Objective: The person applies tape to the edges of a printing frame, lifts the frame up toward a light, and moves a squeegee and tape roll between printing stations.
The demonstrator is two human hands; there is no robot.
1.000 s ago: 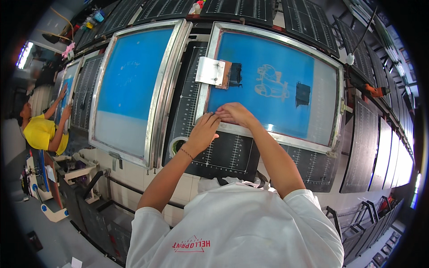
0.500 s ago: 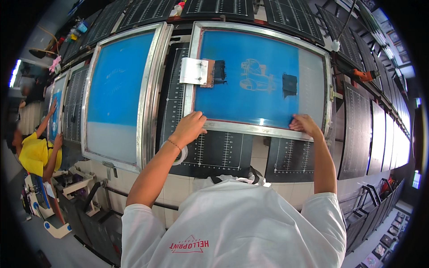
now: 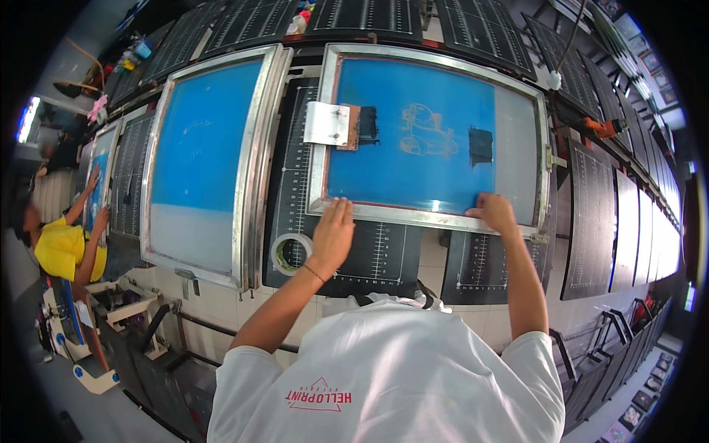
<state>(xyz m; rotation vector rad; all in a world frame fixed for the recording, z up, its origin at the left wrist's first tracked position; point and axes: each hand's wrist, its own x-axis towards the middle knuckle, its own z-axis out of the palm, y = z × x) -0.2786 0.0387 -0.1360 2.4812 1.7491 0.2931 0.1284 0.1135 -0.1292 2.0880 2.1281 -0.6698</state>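
Observation:
A screen-printing frame (image 3: 413,216) with silvery rails and blue mesh lies over a black printing board (image 3: 362,258). Its mesh bears a pale line drawing (image 3: 425,133) between two black patches (image 3: 481,148). A silver metal piece with a brown strip (image 3: 327,124) rests across the left rail. My left hand (image 3: 334,235) is open, its straight fingers laid together on the near rail by the left corner. Farther right, my right hand (image 3: 496,213) closes on that same rail, thumb on top; some fingertips are hidden. Beside my left hand, a roll of tape (image 3: 291,254) sits on the board.
Another blue-meshed frame (image 3: 242,170) stands at the left. Dark marked boards (image 3: 589,214) run along the right, and more line the far side. An orange tool (image 3: 602,128) lies at the far right. A person in yellow (image 3: 63,247) works at another frame on the left.
My left hand has shifted right and its fingers have straightened, uncovering the tape roll. The right hand has moved slightly left and curled on the rail. The whole view has shifted a little.

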